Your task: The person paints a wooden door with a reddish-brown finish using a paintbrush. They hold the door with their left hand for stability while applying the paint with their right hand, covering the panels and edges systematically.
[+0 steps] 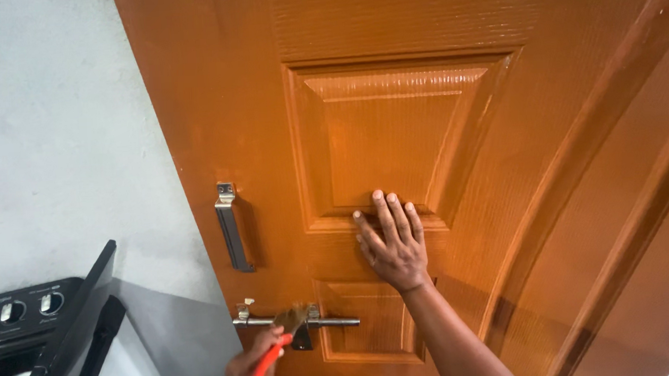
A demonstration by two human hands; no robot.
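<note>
Left hand (pixel 254 368) is closed around the orange handle of a paintbrush (pixel 281 333), low in the frame, only partly in view. The brush's long axis runs up and to the right from that fist; its bristles sit just above and right of the knuckles, touching or all but touching the horizontal steel slide bolt (pixel 299 322) on the orange-brown door (pixel 217 88) (contact point itself is blurred; cannot tell whether the bristles rest on the bolt or on the wood just behind it). The bolt's axis is level, crossing the brush at an angle, with its bracket end left of the bristles and its rod end to their right. Right hand (pixel 393 242) lies flat on the door, fingers spread and holding nothing, palm down on the rail between the raised upper panel (pixel 392 133) and the smaller lower panel; it sits up and to the right of the brush, well apart from it. Left hand is plainly the nearer to the bolt. A vertical metal pull handle (pixel 232 226) is straight above the left hand, above the bolt's left end. Panel surface above the right fingers looks glossy. Left of the left hand: grey wall, and a black appliance with knobs (pixel 24 314) at the edge.
</note>
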